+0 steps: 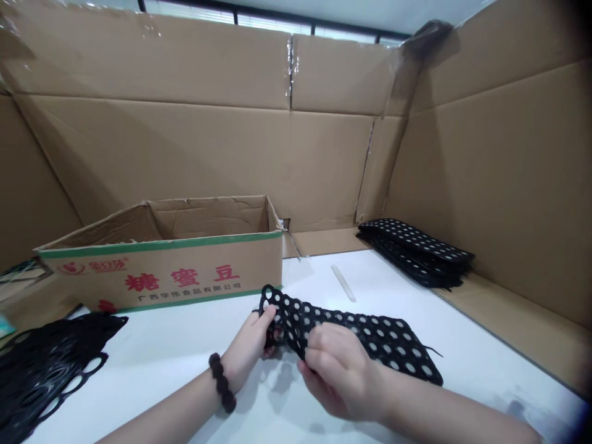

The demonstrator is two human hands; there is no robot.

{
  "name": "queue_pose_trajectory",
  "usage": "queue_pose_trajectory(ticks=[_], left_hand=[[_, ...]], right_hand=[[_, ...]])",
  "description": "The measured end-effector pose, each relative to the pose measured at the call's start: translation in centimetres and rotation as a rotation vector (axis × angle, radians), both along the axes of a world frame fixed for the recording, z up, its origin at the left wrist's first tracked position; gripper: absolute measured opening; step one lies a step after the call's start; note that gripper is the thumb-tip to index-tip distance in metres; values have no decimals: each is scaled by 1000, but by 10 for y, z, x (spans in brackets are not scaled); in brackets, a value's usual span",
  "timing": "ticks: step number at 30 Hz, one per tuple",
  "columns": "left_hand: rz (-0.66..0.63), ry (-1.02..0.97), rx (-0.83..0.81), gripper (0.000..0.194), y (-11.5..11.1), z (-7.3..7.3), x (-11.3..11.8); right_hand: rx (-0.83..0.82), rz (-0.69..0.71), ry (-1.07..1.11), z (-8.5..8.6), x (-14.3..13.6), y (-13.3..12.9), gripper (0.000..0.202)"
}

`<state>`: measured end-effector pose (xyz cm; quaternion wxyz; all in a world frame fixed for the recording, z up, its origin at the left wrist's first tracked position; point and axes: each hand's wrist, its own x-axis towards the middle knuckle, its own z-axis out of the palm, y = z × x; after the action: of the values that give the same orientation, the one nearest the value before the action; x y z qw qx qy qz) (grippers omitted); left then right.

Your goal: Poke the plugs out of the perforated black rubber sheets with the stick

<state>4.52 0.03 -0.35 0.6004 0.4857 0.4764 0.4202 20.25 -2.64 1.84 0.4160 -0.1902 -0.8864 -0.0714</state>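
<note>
A black flexible sheet point(386, 336) with rows of pale round spots stretches rightward from my hands, its left end lifted and folded. I cannot tell whether every spot is a hole or a filled disc. My left hand point(252, 348), with a dark beaded band at the wrist, pinches the raised left end between thumb and fingers. Its lower fingers are partly hidden behind the sheet. Fingers curled, my right hand point(340, 373) grips the near edge of the same sheet, just right of the fold. The sheet's right part lies on the white table point(259, 413).
Left of centre stands an open cardboard box point(161, 274) with red lettering. A pile of black sheets with open ring-shaped holes point(50, 364) lies at the left. Spotted black sheets point(411, 250) are stacked back right, near a pale flat strip point(343, 283). Cardboard walls point(222, 148) surround the table.
</note>
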Motion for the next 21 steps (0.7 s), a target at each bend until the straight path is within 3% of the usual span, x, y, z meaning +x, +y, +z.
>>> queue_pose_trajectory(ticks=[5, 8, 13, 17, 21], left_hand=[[-1, -24, -11, 32, -7, 4, 3], [-37, 11, 30, 30, -11, 6, 3], [-116, 89, 140, 32, -15, 8, 4], [-107, 99, 181, 31, -17, 8, 5], [-91, 133, 199, 35, -17, 7, 5]], right_hand=[[-743, -48, 164, 1, -3, 13, 11], [-1021, -13, 258, -9, -6, 22, 14], [-1071, -30, 291, -17, -5, 23, 16], [-1032, -104, 256, -15, -4, 19, 13], [-1073, -87, 292, -11, -5, 15, 14]])
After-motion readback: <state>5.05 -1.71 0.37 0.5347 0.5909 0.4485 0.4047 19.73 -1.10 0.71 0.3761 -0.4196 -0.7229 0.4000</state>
